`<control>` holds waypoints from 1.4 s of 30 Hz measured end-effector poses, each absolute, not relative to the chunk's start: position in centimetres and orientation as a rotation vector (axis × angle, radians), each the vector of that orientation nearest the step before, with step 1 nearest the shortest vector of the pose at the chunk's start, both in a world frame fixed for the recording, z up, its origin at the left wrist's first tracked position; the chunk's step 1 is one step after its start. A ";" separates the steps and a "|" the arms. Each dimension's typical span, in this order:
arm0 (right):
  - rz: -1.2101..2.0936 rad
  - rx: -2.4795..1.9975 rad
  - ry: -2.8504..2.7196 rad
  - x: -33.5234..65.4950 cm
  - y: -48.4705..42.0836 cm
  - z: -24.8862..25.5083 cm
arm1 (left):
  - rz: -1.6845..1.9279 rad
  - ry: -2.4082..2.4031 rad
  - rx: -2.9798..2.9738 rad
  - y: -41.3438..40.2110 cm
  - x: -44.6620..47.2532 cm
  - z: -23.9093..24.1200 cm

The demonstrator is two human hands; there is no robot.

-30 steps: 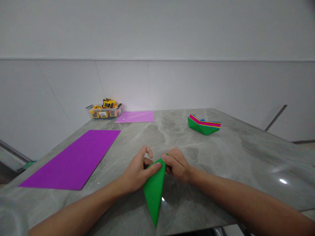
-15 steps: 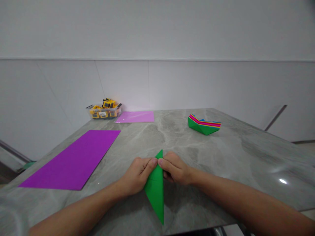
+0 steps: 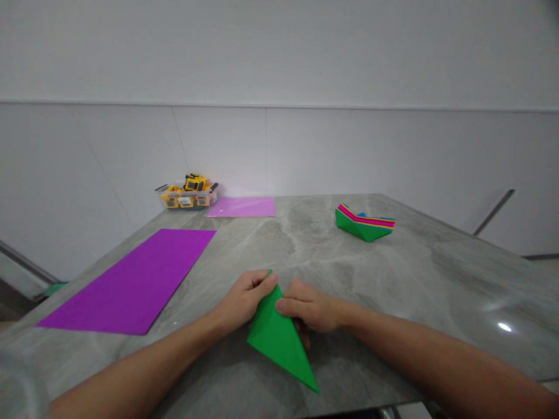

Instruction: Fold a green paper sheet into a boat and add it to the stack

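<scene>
Between my hands is a green folded paper (image 3: 282, 340), a long pointed triangle with its lower tip slanting toward the front right. My left hand (image 3: 247, 299) pinches its upper left edge near the top point, thumb on the face. Lower down, my right hand (image 3: 312, 308) grips the right edge with the thumb on top and the fingers curled behind the paper. The fingers under the paper are partly hidden. Farther back on the right stands a folded paper boat (image 3: 364, 227), green below with pink, yellow and blue stripes along its rim.
A large purple sheet (image 3: 131, 282) lies on the grey marbled table (image 3: 305, 241) at the left. At the back are a pale pink sheet (image 3: 244, 207) and a clear plastic box (image 3: 186, 201) of yellow toy vehicles. A white wall (image 3: 279, 145) stands behind.
The green paper has turned, its lower tip swinging right and its top point left. My right hand has slid down the right edge, farther from my left thumb.
</scene>
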State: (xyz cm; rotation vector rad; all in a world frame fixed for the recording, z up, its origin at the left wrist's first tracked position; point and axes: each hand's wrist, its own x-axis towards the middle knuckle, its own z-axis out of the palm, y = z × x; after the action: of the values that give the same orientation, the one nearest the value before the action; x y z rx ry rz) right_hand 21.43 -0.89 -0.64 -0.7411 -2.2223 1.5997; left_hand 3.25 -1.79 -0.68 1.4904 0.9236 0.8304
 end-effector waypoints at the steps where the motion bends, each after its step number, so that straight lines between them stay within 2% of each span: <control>1: 1.604 -0.733 -2.237 21.4 -0.9 -0.7 | 0.876 0.948 1.483 -1.7 3.3 -0.7; 8: 1.199 -0.681 -2.296 20.6 -0.9 -0.7 | 1.224 1.205 1.557 -2.3 3.8 -0.7; 15: 0.847 -0.841 -2.388 19.9 -1.4 -0.3 | 1.363 1.328 1.542 -2.5 4.1 -0.5; 23: 1.019 -0.960 -2.347 19.7 -1.4 -0.3 | 1.422 1.270 1.558 -1.8 3.4 -0.6; 32: 0.605 -1.078 -2.391 19.0 -2.1 -0.1 | 1.545 1.354 1.278 -1.6 3.5 -0.6; 39: 0.823 -1.060 -2.436 19.6 -1.6 -0.2 | 1.415 1.118 0.964 -1.3 3.4 0.2; 42: 0.651 -1.158 -2.438 20.1 -1.2 -0.4 | 1.277 1.032 0.999 -1.2 3.3 0.0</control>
State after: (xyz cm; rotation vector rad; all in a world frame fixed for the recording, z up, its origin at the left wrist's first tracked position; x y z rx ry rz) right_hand 20.13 -1.20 -0.41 -1.1575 -2.4378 0.6512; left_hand 3.27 -1.19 0.02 0.9989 1.0318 1.2769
